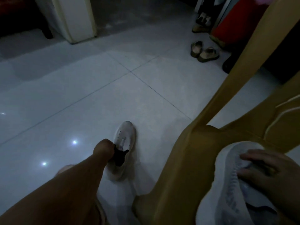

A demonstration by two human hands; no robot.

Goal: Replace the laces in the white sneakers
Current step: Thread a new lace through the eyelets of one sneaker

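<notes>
Scene: A person, seen from above in dim light, works beside a yellow plastic chair [183, 159] on a pale tiled floor [113, 88].

Floor sneaker: One white sneaker, the floor sneaker [125, 143], lies on the tiles just left of the chair's front leg, toe pointing away from the person. Its eyelets look bare and its dark opening faces the arm.

Left hand: The left hand [103, 150] reaches down left of the chair and grips the floor sneaker at the edge of its opening. The knuckles are bunched and the fingers curl into the dark collar; the fingertips are hidden there, so how they lie inside cannot be told.

Chair sneaker: The second white sneaker, the chair sneaker [227, 184], sits at the near edge of the chair's seat, its ribbed side turned toward the chair's front leg.

Right hand: The right hand [269, 172] holds the chair sneaker from the side away from the chair's leg, its fingers [250, 155] slightly spread and bent over the upper.

Lace: A white lace [279, 114] lies loose in curves on the chair's seat, beyond the chair sneaker and apart from both hands.

Background: A pair of sandals [204, 51] stands on the tiles beyond the chair's back, near its upright. A white pillar [78, 18] rises far to the left of the chair.
</notes>
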